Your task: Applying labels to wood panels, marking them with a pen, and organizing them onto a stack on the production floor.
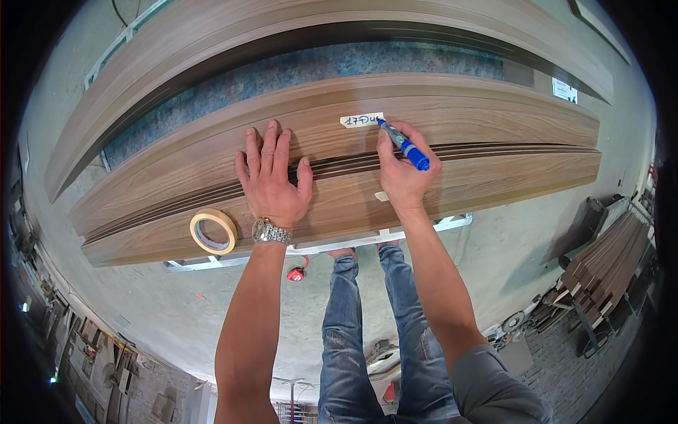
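Observation:
In my right hand [409, 168] is a blue marker pen [404, 146], its tip at the right end of a strip of masking tape [362, 120] that bears blue handwriting. The strip is stuck on a brown wood-grain panel [466, 113]. My left hand [274, 184] lies flat across the panels with its fingers spread, holding nothing. A metal-banded watch [270, 232] is on that wrist. Beside it a roll of masking tape [213, 231] rests on the near panel [522, 174]. A small torn piece of tape [382, 196] sits by my right wrist.
Farther off lies another long wood-grain panel [296, 32], with a blue mottled surface [311, 65] in the gap. A pale metal frame [452, 223] supports the panels. On the floor is a red tape measure [296, 274]. Brown boards [607, 265] lean on a rack at right.

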`<state>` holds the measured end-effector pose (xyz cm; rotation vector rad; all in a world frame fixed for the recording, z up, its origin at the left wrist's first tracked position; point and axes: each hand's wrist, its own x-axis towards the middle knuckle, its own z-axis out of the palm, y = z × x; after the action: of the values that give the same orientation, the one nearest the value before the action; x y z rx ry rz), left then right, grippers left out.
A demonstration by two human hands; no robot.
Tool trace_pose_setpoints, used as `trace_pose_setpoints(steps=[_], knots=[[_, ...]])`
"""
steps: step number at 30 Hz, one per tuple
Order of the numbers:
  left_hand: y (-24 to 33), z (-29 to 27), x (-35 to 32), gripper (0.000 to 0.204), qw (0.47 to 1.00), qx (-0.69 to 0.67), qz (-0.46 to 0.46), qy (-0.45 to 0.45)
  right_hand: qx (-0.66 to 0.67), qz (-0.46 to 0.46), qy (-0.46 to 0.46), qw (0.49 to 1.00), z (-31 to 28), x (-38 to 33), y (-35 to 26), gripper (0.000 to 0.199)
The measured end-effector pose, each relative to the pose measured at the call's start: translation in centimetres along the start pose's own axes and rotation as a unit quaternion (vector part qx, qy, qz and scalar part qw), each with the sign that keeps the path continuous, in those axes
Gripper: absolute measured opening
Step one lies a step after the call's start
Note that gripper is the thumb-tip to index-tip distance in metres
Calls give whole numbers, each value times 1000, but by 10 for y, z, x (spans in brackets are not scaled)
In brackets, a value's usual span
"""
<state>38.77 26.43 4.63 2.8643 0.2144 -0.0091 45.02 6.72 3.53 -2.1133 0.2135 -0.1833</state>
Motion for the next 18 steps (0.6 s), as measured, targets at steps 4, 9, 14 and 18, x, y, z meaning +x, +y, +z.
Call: trace_pose_setpoints(steps=[4,9,14,18], knots=[[0,0,0,51,1000,-1,0,0,20,17,19,999,3,-2,3,16],[0,0,0,52,1000,-3,0,1,44,1,-16,999,0,-2,6,16],[-1,-1,0,52,1000,-3,1,0,19,0,4,1000,1,-2,3,16],[0,-1,0,52,1000,-7,0,2,15,12,27,999,3,0,3,16]])
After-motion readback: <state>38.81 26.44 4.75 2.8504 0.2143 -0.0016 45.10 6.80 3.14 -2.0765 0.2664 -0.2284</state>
